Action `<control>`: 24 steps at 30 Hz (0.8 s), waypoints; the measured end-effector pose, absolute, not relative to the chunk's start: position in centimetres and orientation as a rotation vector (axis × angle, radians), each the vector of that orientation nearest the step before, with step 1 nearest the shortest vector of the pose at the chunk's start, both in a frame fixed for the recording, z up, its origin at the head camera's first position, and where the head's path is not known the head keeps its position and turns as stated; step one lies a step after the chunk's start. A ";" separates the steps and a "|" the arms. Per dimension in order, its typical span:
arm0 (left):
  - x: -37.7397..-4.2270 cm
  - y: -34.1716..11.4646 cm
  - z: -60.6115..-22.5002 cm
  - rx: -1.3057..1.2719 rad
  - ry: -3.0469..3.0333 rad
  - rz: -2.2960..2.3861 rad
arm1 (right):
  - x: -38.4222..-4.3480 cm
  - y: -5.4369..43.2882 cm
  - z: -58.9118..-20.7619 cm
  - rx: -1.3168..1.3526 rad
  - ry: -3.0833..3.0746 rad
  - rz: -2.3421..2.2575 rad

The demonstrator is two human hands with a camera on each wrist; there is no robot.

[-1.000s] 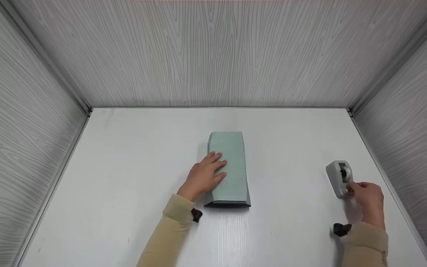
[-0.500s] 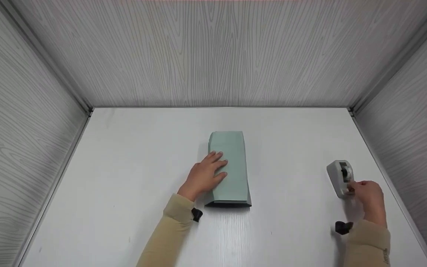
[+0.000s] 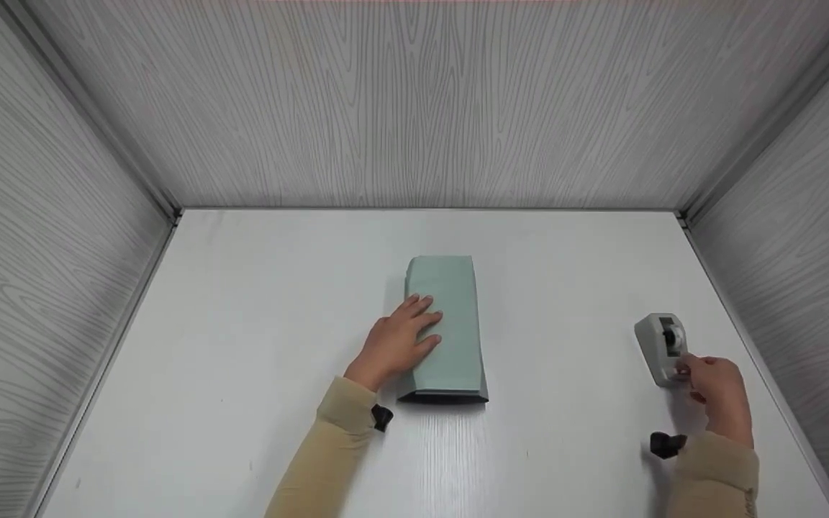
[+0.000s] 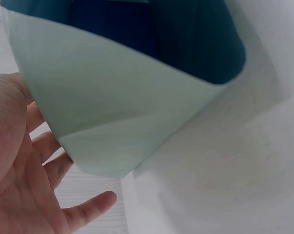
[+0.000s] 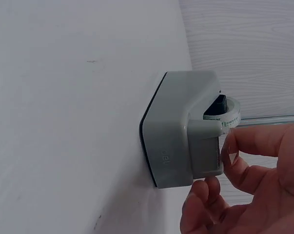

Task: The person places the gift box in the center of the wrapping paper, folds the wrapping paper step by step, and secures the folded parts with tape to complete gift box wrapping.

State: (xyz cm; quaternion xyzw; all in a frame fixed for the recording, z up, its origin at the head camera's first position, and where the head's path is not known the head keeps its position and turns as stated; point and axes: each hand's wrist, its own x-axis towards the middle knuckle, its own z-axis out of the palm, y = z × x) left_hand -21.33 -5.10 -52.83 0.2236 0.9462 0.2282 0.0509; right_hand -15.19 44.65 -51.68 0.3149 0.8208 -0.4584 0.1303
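Observation:
In the head view a pale green sheet of paper (image 3: 450, 324), folded into a long shape, lies mid-table. My left hand (image 3: 389, 345) rests on its left side with fingers spread. The left wrist view shows the near end of the paper gaping, with a dark blue inside (image 4: 122, 27); my left hand (image 4: 20, 161) lies along its edge. At the right stands a grey tape dispenser (image 3: 650, 345) with a tape roll (image 5: 229, 117). My right hand (image 3: 720, 385) pinches the clear tape (image 5: 233, 157) at the dispenser's front between thumb and finger.
The white table (image 3: 278, 288) is bounded by grey wood-grain panels (image 3: 414, 108) at the back and both sides. A dark wrist-camera mount (image 3: 382, 417) sits at the left cuff, and another mount (image 3: 666, 444) at the right cuff.
My right hand has shifted very slightly at the dispenser, and its lower fingers now show beneath it. The left hand and the green paper have stayed in place.

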 end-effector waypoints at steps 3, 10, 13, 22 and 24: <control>-21.3 -5.1 -52.8 0.677 2.875 0.700 | -15.1 44.6 -51.6 0.931 2.315 -1.466; -21.4 -5.0 -52.9 0.677 2.887 0.708 | -15.1 44.5 -51.4 1.029 2.200 -1.655; -21.4 -5.0 -52.9 0.676 2.888 0.713 | -15.1 44.6 -51.5 1.046 2.194 -1.671; -21.3 -5.0 -53.1 0.668 2.872 0.706 | -14.4 44.4 -51.6 1.042 2.146 -1.681; -21.3 -5.1 -53.0 0.672 2.870 0.698 | -14.1 44.3 -51.6 1.079 2.123 -1.726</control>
